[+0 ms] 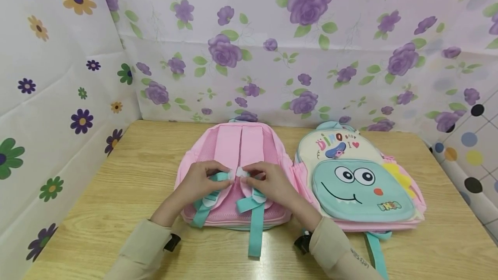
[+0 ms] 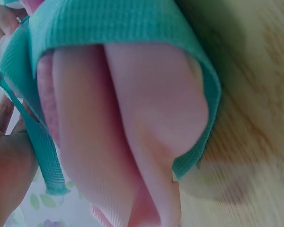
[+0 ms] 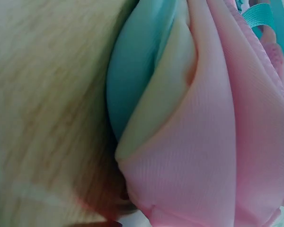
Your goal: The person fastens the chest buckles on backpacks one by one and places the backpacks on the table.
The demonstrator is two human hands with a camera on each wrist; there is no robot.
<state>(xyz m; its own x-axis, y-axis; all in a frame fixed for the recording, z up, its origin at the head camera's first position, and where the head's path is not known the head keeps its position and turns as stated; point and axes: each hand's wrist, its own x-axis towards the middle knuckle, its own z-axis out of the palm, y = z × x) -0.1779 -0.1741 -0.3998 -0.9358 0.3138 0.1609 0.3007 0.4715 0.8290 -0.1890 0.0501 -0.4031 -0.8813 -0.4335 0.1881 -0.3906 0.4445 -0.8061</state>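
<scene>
A pink backpack (image 1: pixel 227 146) lies with its shoulder straps facing up, in the middle of the table. Over its lower back, my left hand (image 1: pixel 198 181) pinches a small white buckle piece (image 1: pixel 231 175) on a teal webbing strap (image 1: pixel 219 177). Just right of it, my right hand (image 1: pixel 274 182) pinches another white buckle piece (image 1: pixel 241 172) between thumb and fingers. The two pieces are held close together, partly covered by fingertips. Teal webbing (image 2: pixel 113 23) crosses pink fabric in the left wrist view. Pink side fabric (image 3: pixel 194 170) fills much of the right wrist view.
A second backpack (image 1: pixel 363 189) with a teal dinosaur face stands close on the right, front side up, its teal strap hanging toward the near edge. A loose teal strap end (image 1: pixel 256 232) trails onto the wooden table (image 1: pixel 116 198). Flowered cloth (image 1: pixel 256 68) hangs behind.
</scene>
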